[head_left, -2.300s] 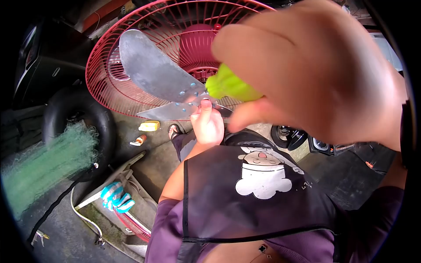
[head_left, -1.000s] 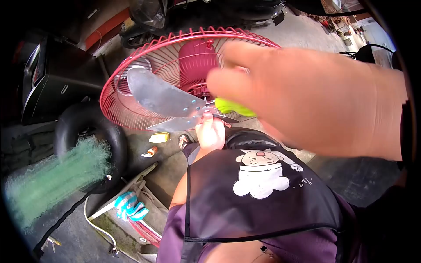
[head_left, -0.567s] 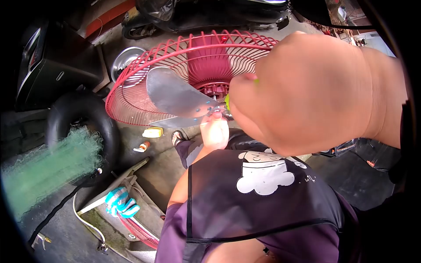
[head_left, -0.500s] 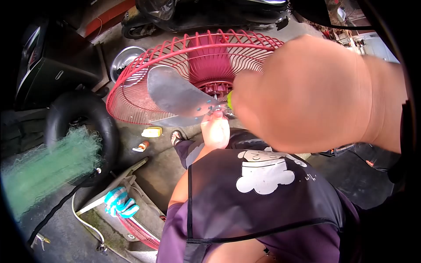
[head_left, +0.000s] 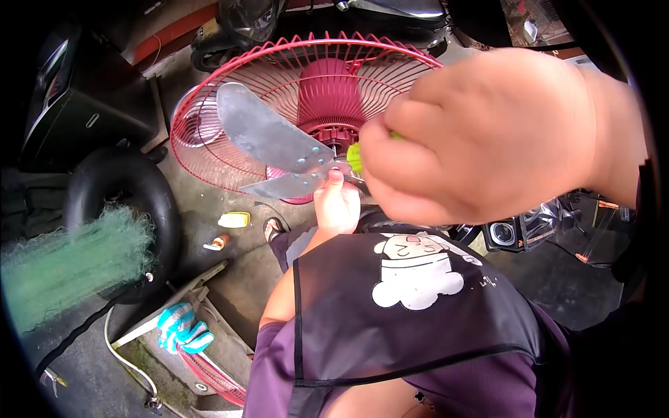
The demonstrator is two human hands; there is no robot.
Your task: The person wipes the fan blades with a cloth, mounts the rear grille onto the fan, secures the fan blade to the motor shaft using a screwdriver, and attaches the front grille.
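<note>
My right hand (head_left: 481,139) is large and close to the camera, closed around the yellow-green handle of a screwdriver (head_left: 355,158). Most of that handle is hidden in the fist, and its tip cannot be made out. Below it my left hand (head_left: 337,207) grips the grey metal fan blade (head_left: 268,129) at its hub, thumb on top. Rivets show where the blades join the hub. Behind the blades stands the red wire fan cage (head_left: 209,80), with the red motor housing (head_left: 327,90) at its back. The right hand covers the cage's right side.
Beyond the cage stands a motorbike (head_left: 390,17). At left are a black inner tube (head_left: 150,188), green netting (head_left: 77,265) and a metal bowl (head_left: 185,129). A yellow object (head_left: 235,220) lies on the floor. Striped gloves (head_left: 182,327) rest at lower left; a speaker (head_left: 502,235) is at right.
My right hand has turned, and more of the green handle shows. The blades and cage appear shifted slightly left and tilted. My left hand keeps its hold at the hub.
</note>
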